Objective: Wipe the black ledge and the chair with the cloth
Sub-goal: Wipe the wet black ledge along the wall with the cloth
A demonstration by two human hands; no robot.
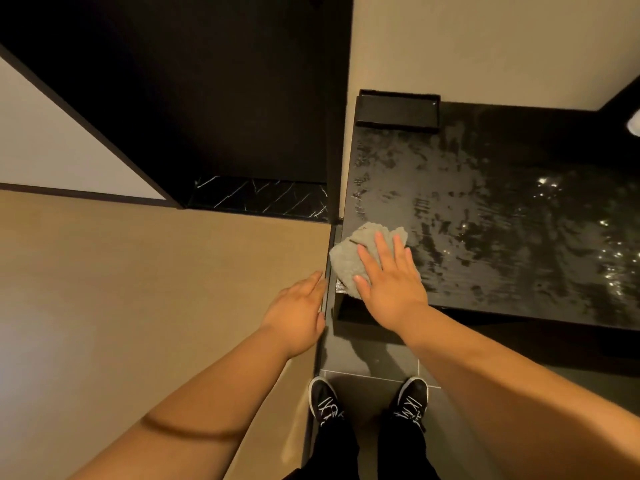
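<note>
Your right hand (391, 285) lies flat on the crumpled grey terry cloth (346, 261), the fingers (384, 244) straight and slightly spread. They press the cloth down and do not grip it. The cloth sits under and just left of those fingers, on the near left corner of the glossy black ledge (502, 220), with part of it bunched over the edge. Damp streaks show on the ledge beyond and to the right of your fingertips.

Your left hand (298, 313) holds nothing. Its fingers (311, 280) are relaxed and rest along the edge of the pale wooden panel (156, 271), just left of the cloth.

The likeliest slip is the cloth itself. With only a flat palm pinning it at the corner, a push further left or towards you could send it off the ledge to the tiled floor (367, 368).

A sweep away from you could knock the small black rectangular box (398, 110), which stands well beyond your fingertips against the wall.

The streaks may also dry as marks if passes do not overlap.

The chair is not in view.
</note>
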